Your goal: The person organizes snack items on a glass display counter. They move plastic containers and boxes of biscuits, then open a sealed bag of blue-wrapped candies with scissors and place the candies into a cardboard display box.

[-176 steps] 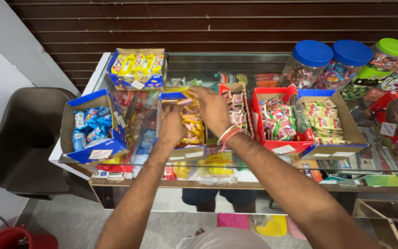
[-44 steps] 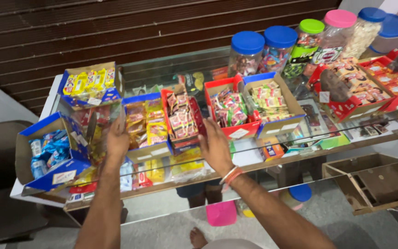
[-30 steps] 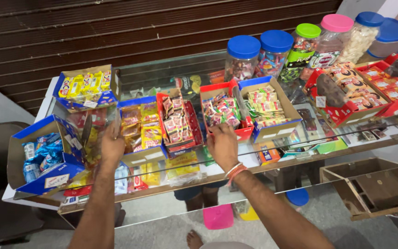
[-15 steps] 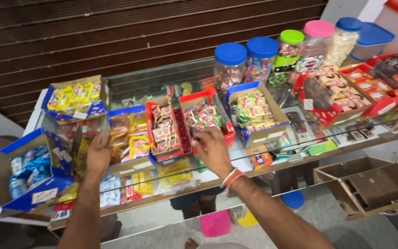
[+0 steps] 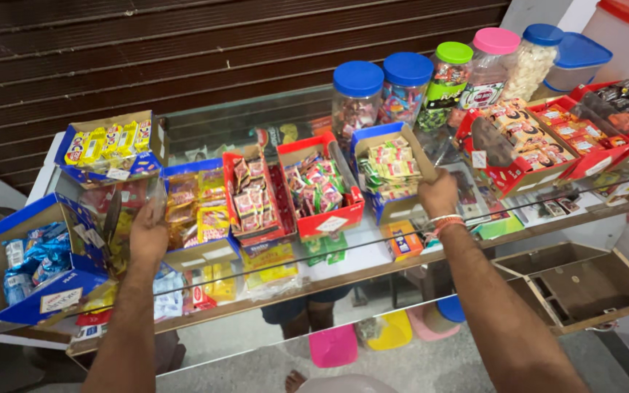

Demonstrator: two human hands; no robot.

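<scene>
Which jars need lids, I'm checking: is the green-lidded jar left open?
No, the green-lidded jar has its lid on, standing closed between a blue-lidded jar and a pink-lidded jar.

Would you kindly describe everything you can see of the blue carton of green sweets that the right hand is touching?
The blue carton is an open cardboard display box, blue outside and plain brown on its raised lid flap. It holds small packets with green and pale wrappers stacked in rows. It stands tilted toward the camera on the glass counter, with a red carton on its left and blue-lidded jars behind. The right hand grips its right front corner.
</scene>
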